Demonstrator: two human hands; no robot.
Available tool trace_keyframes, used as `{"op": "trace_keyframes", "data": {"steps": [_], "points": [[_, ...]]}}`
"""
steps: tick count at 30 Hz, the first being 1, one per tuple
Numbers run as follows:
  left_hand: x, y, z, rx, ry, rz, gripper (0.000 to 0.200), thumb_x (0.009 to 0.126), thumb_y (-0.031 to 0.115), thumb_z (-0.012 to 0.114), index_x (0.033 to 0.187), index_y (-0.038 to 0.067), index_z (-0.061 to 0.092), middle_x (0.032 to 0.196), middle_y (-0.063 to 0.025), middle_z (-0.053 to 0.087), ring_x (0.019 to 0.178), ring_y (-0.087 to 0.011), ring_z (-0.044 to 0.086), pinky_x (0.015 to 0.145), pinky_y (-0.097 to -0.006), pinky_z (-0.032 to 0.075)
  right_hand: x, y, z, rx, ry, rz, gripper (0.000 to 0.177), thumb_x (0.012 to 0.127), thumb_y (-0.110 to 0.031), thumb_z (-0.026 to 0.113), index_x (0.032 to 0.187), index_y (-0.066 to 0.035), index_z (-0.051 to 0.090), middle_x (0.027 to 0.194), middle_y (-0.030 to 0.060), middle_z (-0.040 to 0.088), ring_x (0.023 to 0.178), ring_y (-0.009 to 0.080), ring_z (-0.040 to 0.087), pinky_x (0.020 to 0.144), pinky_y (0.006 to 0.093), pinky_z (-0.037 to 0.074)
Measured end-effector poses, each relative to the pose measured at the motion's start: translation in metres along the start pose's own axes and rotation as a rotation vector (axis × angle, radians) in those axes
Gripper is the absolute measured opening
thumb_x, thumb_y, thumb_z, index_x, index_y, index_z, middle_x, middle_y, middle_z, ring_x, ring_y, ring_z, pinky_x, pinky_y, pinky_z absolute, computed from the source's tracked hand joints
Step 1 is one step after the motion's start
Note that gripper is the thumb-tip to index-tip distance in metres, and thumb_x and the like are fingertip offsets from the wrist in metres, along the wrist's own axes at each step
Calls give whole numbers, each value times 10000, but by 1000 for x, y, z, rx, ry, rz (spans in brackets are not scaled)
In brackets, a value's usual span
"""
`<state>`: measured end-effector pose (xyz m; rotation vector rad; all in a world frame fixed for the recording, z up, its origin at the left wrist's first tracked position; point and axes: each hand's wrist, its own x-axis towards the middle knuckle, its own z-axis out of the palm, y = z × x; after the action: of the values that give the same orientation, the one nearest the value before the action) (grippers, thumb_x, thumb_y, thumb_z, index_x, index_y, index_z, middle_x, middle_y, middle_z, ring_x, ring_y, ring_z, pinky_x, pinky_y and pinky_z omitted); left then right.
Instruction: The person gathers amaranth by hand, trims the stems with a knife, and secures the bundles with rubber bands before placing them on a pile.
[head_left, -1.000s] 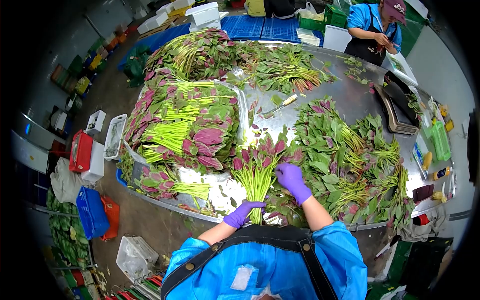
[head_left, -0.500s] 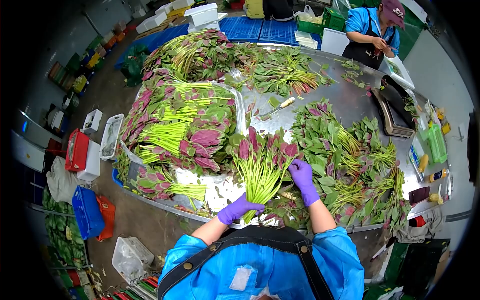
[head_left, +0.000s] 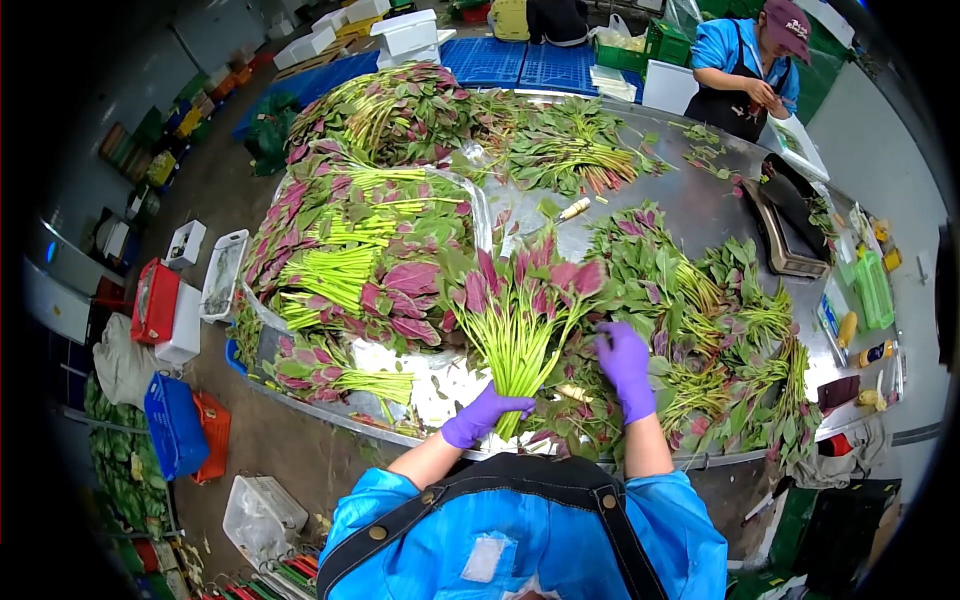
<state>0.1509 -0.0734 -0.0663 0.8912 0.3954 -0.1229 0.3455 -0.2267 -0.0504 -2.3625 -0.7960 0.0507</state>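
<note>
My left hand (head_left: 483,415), in a purple glove, grips the stem ends of a bunch of red-and-green leafy amaranth (head_left: 522,305) that fans upward over the steel table (head_left: 700,200). My right hand (head_left: 626,366), also gloved, hovers flat with fingers apart over the loose pile of the same greens (head_left: 730,350) on my right, holding nothing. A neat stack of finished bunches (head_left: 360,260) lies to my left.
More heaps of greens (head_left: 570,145) cover the far end. A knife (head_left: 562,213) lies mid-table, a scale (head_left: 785,225) at the right. Another person (head_left: 748,65) works at the far right corner. Crates (head_left: 180,425) and boxes (head_left: 405,30) line the floor.
The bunch in my left hand has been lifted and fanned more upright. My right hand let go of its leaves and moved right, over the loose pile.
</note>
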Motion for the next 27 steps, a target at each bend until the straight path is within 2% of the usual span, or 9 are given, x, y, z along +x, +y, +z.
{"op": "trace_keyframes", "data": {"steps": [6, 8, 9, 14, 16, 17, 20, 25, 27], "points": [[-3, -39, -12, -192, 100, -236, 346, 801, 103, 618, 1113, 1, 510, 870, -51, 595, 761, -147, 583, 724, -249, 480, -33, 2, 54, 105, -488, -26, 257, 795, -303, 576, 888, -73, 643, 752, 122, 641, 690, 256, 625, 639, 338, 479], [-15, -35, -9, -118, 98, -255, 375, 854, 173, 556, 1173, -10, 482, 1010, -102, 600, 902, -193, 594, 830, -282, 472, -40, 9, 69, 310, -796, 168, 401, 823, -410, 558, 875, -21, 638, 702, 107, 644, 627, 200, 619, 616, 315, 483], [-18, -38, -14, -120, 102, -259, 375, 854, 173, 556, 1173, -10, 482, 1010, -102, 600, 902, -193, 594, 830, -282, 472, -45, 1, 66, 602, -915, 447, 483, 846, -464, 523, 860, 5, 638, 681, 95, 641, 590, 163, 603, 590, 296, 486], [-12, -46, -31, -374, -172, -299, 483, 931, 321, 366, 1279, -14, 378, 1214, -172, 505, 1075, -255, 531, 938, -355, 422, -61, -9, 80, 827, -1037, 742, 358, 877, -369, 529, 939, -30, 627, 709, 76, 639, 621, 163, 600, 583, 265, 484], [-13, -41, -27, -353, -158, -342, 462, 917, 251, 427, 1285, -19, 358, 1189, -168, 521, 1055, -250, 544, 930, -358, 431, -74, -19, 86, 1126, -1148, 721, 365, 859, -331, 569, 1042, -16, 581, 845, 75, 642, 746, 153, 606, 656, 264, 490], [-15, -38, -22, -229, -130, -297, 455, 905, 208, 453, 1284, -23, 355, 1183, -168, 524, 1047, -251, 549, 924, -364, 437, -84, -19, 104, 1097, -1010, 568, 389, 830, -258, 605, 1118, -5, 536, 983, 79, 617, 880, 150, 587, 734, 262, 479], [-20, -40, -26, -121, -115, -218, 452, 869, 93, 507, 1277, -25, 353, 1171, -175, 524, 1035, -263, 558, 905, -385, 456, -82, -17, 100, 1134, -976, 564, 397, 800, -176, 621, 1142, 2, 527, 1058, 74, 595, 927, 156, 575, 807, 270, 456], [-29, -49, -31, -490, -58, -310, 427, 857, 72, 508, 1255, -12, 378, 1182, -193, 508, 1054, -287, 548, 901, -410, 463, -77, -19, 87, 1177, -938, 375, 423, 783, -149, 628, 1163, 2, 518, 1093, 69, 592, 960, 155, 566, 841, 283, 446], [-19, -51, -28, -325, -44, -281, 422, 837, 53, 536, 1232, -13, 401, 1163, -200, 521, 1040, -286, 555, 872, -405, 483, -76, -32, 80, 1034, -1025, 650, 434, 781, -193, 647, 1154, -6, 525, 1014, 65, 620, 876, 144, 587, 766, 274, 470]]}}
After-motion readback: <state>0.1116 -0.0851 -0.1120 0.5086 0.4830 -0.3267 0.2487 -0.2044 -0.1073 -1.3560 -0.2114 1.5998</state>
